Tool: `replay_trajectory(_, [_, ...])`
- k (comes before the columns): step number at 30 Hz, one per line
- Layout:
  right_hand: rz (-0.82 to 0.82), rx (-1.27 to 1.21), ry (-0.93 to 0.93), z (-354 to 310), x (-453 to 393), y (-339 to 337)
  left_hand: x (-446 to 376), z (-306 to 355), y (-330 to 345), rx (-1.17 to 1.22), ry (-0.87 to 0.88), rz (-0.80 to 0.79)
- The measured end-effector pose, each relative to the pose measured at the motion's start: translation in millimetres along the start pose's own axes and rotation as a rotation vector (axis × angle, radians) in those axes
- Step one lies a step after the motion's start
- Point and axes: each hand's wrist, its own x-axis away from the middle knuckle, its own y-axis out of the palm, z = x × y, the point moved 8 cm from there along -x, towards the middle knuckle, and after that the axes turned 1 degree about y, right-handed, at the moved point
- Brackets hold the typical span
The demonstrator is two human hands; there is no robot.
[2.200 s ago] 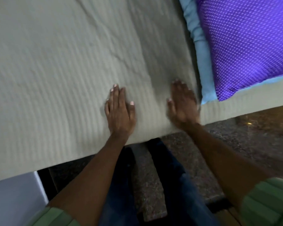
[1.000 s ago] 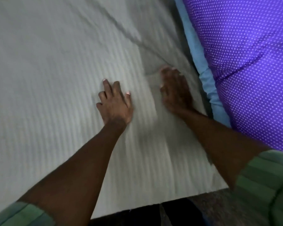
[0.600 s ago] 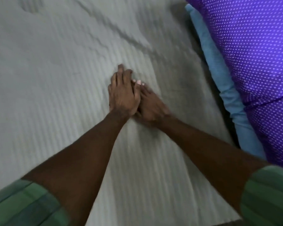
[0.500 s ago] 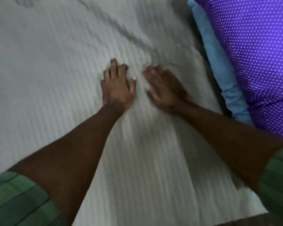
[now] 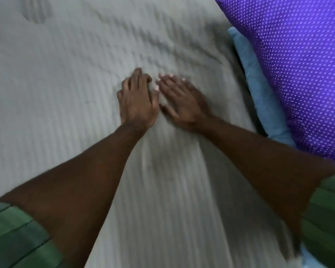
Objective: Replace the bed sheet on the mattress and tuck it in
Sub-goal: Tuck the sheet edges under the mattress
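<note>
On the bed sheet (image 5: 70,117), left hand (image 5: 136,104) and right hand (image 5: 184,105) press flat, just beside each other.

The bed sheet (image 5: 66,93) is pale grey-white with fine raised stripes. On the right lies a purple pillow (image 5: 298,64) dotted white, over a light blue cloth (image 5: 259,89). Near sleeves (image 5: 17,238) are green, striped darker.

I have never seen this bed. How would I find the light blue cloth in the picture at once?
Start from the grey ribbed sheet that fills most of the view, where both hands lie flat. Go to its right edge, up to the big purple dotted pillow. The light blue cloth is the narrow strip between sheet and pillow, partly under the pillow; it alone is plain, with no ribs and no dots.
</note>
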Motion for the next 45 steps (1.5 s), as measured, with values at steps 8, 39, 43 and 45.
replay_trajectory(8, [0.301,0.201,0.554,123,-21,-54,-34,-22,-18,-0.104,-0.117,-0.024])
replay_trajectory(39, [0.074,0.094,0.583,155,-193,-80,-162,14,-2,0.005,-0.133,-0.395])
replay_trajectory(43, [0.09,-0.162,0.201,47,-112,-22,-142,29,-17,0.098,-0.138,-0.078])
replay_trajectory(45, [0.026,-0.059,-0.003,28,-63,-5,-112,48,-22,0.047,0.003,0.036])
